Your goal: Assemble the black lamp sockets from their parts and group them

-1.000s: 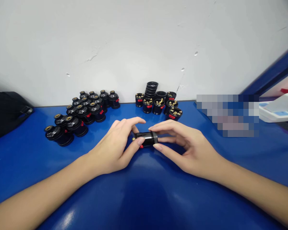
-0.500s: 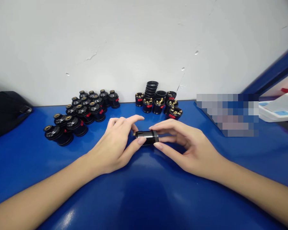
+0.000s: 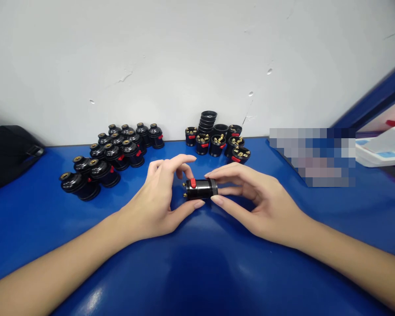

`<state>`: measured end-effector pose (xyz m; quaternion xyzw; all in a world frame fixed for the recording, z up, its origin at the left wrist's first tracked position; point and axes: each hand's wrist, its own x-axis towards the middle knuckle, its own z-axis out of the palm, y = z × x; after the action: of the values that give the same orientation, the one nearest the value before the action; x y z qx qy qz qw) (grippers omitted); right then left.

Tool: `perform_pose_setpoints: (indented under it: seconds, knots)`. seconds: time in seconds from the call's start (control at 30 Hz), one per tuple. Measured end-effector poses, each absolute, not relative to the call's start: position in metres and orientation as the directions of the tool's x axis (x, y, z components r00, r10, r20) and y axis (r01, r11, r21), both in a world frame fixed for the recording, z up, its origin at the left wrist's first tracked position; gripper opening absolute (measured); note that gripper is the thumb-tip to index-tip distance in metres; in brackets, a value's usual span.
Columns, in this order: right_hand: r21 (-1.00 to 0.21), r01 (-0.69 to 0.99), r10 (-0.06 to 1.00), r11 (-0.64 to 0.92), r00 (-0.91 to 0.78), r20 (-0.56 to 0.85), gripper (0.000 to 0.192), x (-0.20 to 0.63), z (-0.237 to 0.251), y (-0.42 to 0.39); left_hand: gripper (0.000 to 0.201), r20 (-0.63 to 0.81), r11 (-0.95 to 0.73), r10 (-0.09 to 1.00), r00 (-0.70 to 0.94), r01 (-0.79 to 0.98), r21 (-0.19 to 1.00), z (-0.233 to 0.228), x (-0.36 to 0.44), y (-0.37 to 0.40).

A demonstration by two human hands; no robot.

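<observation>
A black lamp socket (image 3: 202,189) lies on its side between my hands, low over the blue table. Its red switch tab (image 3: 193,182) faces up, and brass screw terminals (image 3: 184,190) stick out at its left end. My left hand (image 3: 159,195) holds the body: the thumb lies along the near side, a bent finger meets the far side by the tab, and the index finger stretches out above. With thumb and fingertips, my right hand (image 3: 261,202) closes on the ribbed ring (image 3: 213,187) at the right end.
Several capped black sockets (image 3: 113,153) stand in rows at the left. Open sockets with brass terminals (image 3: 218,145) stand ahead, around a stack of black rings (image 3: 207,122). A dark bag (image 3: 9,153) sits far left; a white tray (image 3: 382,151) and a blurred patch are right.
The socket has turned about its long axis, so the red tab and both terminals now show. My left thumb has slid down from its face to the near edge; my right hand stays put.
</observation>
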<state>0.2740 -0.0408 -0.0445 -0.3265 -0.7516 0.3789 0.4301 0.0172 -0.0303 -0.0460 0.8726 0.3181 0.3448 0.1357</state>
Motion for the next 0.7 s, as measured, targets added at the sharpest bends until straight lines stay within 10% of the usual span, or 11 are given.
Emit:
perform_pose_setpoints:
  seconds: [0.53, 0.7]
  knots:
    - [-0.851, 0.167, 0.809, 0.498, -0.442, 0.387, 0.027, 0.2745, -0.0435, -0.0406, 0.086, 0.539, -0.780, 0.624, 0.565, 0.415, 0.468, -0.0482, 0.0166, -0.0291]
    - [-0.846, 0.172, 0.804, 0.505, -0.451, 0.388, 0.027, 0.2757, -0.0441, -0.0409, 0.058, 0.418, -0.714, 0.688, 0.593, 0.451, 0.536, -0.0431, 0.0175, -0.0301]
